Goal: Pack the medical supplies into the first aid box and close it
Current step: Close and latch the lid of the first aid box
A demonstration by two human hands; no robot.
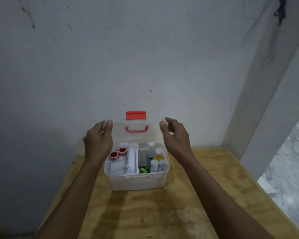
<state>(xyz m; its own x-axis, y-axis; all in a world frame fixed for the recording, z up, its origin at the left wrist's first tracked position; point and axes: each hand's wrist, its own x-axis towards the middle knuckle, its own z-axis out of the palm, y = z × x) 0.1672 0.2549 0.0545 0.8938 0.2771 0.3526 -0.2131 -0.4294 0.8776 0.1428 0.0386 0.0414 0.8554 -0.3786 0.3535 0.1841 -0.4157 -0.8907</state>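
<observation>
Lid [136, 133] is being held upright at the 12 o'clock side of the box [136, 180], one hand at each top corner. The left hand [97, 144] is pinching the corner at 10 o'clock, thumb in front, the other fingers [103, 124] behind the clear plastic. The right hand [177, 140] is pinching the corner at 2 o'clock, its fingers [163, 124] curled lightly round the edge. Both hands are equally near, so the lid is judged to be a two-handed job.

The lid's long axis is running from 9 to 3 o'clock, along the hinge at the box's rear edge. To shut it, its top edge would have to be swung toward 6 o'clock and down, until the red latch [136, 115] meets the front rim. The red handle [136, 129] is lying flat against the lid.

The box is sitting on the tabletop [162, 213], toward its 12 o'clock edge and close to the wall [145, 57]. Inside, tape rolls [118, 153] and bandage rolls [130, 161] are being kept in a tray at 9 o'clock. Two bottles [154, 152], more rolls and a green packet [143, 169] are standing at 3 o'clock.

The bottles are rising highest, their caps about level with the rim; whether they clear the lid cannot be told. Nothing is seen loose on the tabletop, so packing is judged done.
</observation>
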